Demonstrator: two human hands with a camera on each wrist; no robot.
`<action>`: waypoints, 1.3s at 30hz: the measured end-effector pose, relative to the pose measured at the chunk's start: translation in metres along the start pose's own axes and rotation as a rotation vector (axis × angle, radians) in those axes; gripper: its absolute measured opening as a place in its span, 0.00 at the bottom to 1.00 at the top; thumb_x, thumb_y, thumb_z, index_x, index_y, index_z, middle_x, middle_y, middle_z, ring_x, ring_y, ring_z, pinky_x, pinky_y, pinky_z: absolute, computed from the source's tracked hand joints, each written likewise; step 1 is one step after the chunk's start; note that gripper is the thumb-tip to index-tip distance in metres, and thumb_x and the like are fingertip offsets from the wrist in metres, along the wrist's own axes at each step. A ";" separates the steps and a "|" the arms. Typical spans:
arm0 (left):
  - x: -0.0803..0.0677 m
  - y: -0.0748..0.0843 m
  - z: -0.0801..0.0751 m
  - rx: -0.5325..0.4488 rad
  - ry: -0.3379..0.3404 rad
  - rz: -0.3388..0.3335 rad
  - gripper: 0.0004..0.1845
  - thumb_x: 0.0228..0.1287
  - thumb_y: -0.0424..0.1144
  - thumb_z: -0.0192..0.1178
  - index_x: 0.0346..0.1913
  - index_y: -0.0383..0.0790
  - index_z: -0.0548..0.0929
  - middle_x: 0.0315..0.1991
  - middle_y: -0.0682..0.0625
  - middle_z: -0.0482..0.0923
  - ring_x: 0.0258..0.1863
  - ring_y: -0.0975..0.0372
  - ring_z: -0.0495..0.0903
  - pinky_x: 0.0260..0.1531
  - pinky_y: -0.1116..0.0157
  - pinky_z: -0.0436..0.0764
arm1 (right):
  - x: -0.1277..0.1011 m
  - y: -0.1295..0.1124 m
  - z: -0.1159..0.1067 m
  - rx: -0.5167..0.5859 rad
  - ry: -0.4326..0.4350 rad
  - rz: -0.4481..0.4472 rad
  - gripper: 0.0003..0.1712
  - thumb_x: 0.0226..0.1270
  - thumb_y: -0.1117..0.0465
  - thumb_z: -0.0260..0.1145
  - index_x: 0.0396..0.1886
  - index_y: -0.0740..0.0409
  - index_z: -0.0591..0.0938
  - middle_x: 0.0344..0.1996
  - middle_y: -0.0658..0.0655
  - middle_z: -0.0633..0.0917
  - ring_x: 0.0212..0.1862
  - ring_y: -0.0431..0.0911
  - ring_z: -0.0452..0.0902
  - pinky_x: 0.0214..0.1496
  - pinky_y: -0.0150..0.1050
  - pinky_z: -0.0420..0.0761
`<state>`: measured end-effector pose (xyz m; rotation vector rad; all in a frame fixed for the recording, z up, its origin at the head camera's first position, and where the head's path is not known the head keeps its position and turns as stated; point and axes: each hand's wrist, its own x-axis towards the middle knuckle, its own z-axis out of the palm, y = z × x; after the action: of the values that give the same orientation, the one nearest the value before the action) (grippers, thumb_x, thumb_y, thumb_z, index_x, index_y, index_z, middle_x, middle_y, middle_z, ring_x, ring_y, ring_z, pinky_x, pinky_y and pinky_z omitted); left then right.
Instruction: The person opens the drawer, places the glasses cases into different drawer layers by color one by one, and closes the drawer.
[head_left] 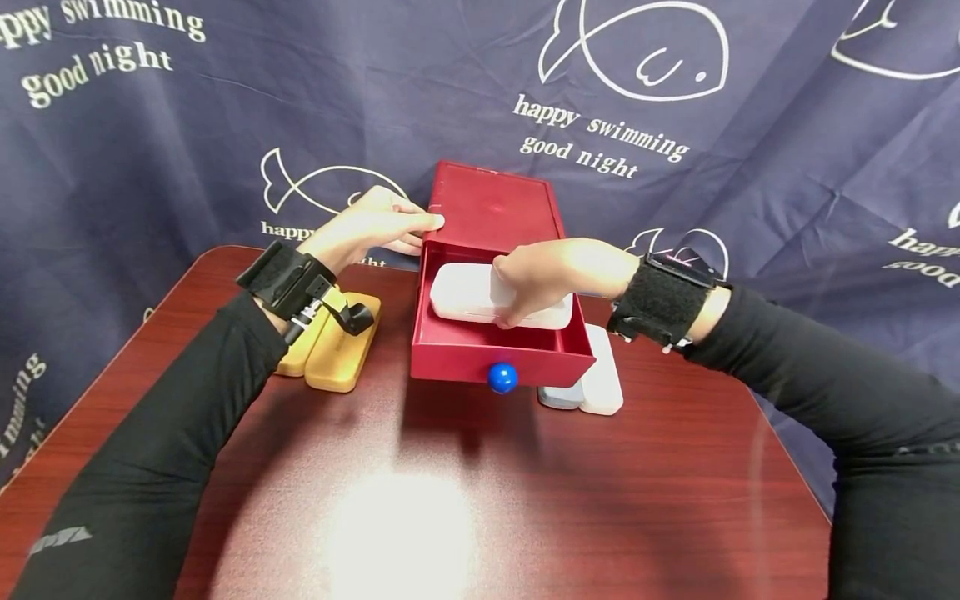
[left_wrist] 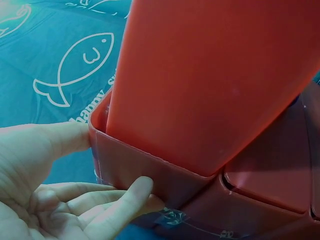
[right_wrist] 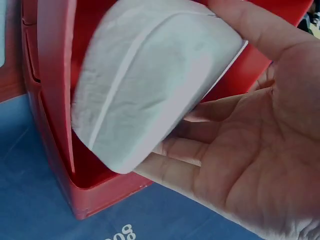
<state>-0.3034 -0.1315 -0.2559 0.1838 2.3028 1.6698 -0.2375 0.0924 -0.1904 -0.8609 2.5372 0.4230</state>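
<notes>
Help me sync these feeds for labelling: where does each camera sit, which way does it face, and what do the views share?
Head: worn on the head, looking forward and down at the table; both sleeved arms show.
Left wrist: beside the red box, looking along it; left hand touches its corner.
Right wrist: under the palm; right hand grips the white case.
Shared: the red drawer appears in all.

A navy fish-print curtain [head_left: 750, 125] hangs behind a glossy reddish-brown table [head_left: 465, 500] catching overhead glare.
</notes>
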 end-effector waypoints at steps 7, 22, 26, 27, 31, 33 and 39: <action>0.001 0.000 0.000 -0.004 -0.011 0.009 0.28 0.71 0.44 0.64 0.67 0.31 0.76 0.64 0.36 0.78 0.49 0.59 0.87 0.60 0.60 0.82 | 0.007 -0.004 0.003 -0.008 -0.025 0.015 0.16 0.65 0.49 0.69 0.29 0.55 0.76 0.21 0.50 0.75 0.27 0.44 0.72 0.36 0.37 0.74; -0.001 -0.001 0.001 -0.017 -0.003 0.012 0.28 0.71 0.44 0.64 0.66 0.29 0.77 0.63 0.37 0.79 0.45 0.63 0.87 0.59 0.61 0.82 | 0.021 -0.011 0.001 -0.141 -0.031 0.016 0.20 0.62 0.50 0.73 0.22 0.53 0.73 0.21 0.49 0.72 0.30 0.44 0.68 0.35 0.36 0.69; 0.000 -0.001 0.001 -0.016 -0.008 0.012 0.28 0.71 0.44 0.64 0.67 0.29 0.76 0.65 0.36 0.77 0.45 0.63 0.87 0.60 0.61 0.81 | 0.025 -0.014 0.003 -0.165 -0.023 0.027 0.17 0.63 0.50 0.72 0.27 0.56 0.77 0.23 0.51 0.76 0.31 0.45 0.70 0.38 0.37 0.74; 0.000 0.000 0.001 -0.017 -0.009 0.012 0.29 0.71 0.44 0.64 0.67 0.29 0.76 0.65 0.36 0.77 0.46 0.63 0.86 0.60 0.61 0.81 | 0.026 -0.015 0.004 -0.176 -0.018 0.028 0.16 0.64 0.50 0.72 0.30 0.57 0.79 0.25 0.52 0.78 0.32 0.46 0.71 0.40 0.38 0.76; -0.001 -0.001 0.001 -0.020 -0.008 0.016 0.29 0.71 0.44 0.64 0.67 0.29 0.76 0.64 0.37 0.78 0.51 0.60 0.86 0.59 0.61 0.82 | 0.030 -0.017 0.007 -0.204 0.001 0.050 0.17 0.65 0.51 0.71 0.41 0.61 0.84 0.34 0.58 0.86 0.36 0.49 0.77 0.47 0.41 0.82; 0.000 -0.001 0.001 -0.020 -0.003 0.017 0.28 0.70 0.44 0.65 0.66 0.29 0.77 0.63 0.38 0.78 0.52 0.58 0.86 0.59 0.60 0.82 | 0.031 -0.018 0.008 -0.212 0.008 0.062 0.18 0.65 0.52 0.71 0.43 0.62 0.85 0.38 0.60 0.87 0.38 0.50 0.79 0.49 0.42 0.83; 0.000 -0.001 0.000 -0.008 -0.007 0.012 0.29 0.71 0.45 0.64 0.68 0.31 0.76 0.64 0.37 0.78 0.53 0.57 0.86 0.60 0.61 0.82 | 0.030 -0.020 0.013 -0.216 0.069 0.076 0.12 0.65 0.55 0.70 0.37 0.61 0.85 0.37 0.61 0.88 0.41 0.53 0.83 0.49 0.44 0.86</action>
<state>-0.3034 -0.1314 -0.2570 0.2019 2.2940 1.6818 -0.2424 0.0669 -0.2189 -0.8701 2.6279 0.7135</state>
